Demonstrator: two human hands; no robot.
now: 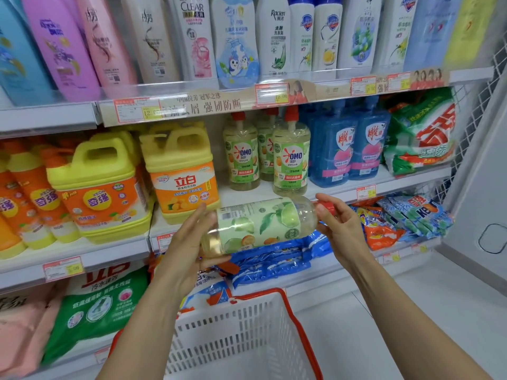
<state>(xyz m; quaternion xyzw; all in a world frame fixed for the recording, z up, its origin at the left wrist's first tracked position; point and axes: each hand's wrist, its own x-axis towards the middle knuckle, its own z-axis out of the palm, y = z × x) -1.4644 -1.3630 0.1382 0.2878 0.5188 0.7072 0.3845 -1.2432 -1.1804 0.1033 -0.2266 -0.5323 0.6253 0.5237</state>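
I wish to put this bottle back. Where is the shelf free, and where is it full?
Bare shelf shows between the yellow jug and the front OMO bottle, just behind the held bottle. Left of the jug and right at the blue bottles it is crowded. The basket looks free too.

Clear bottle (pixel 260 224) with a pale green label patterned with limes and oranges, and a red cap (pixel 327 208); near basket (pixel 233 333) white, rimmed in red; jugs (pixel 181 171) at left yellow with orange labels
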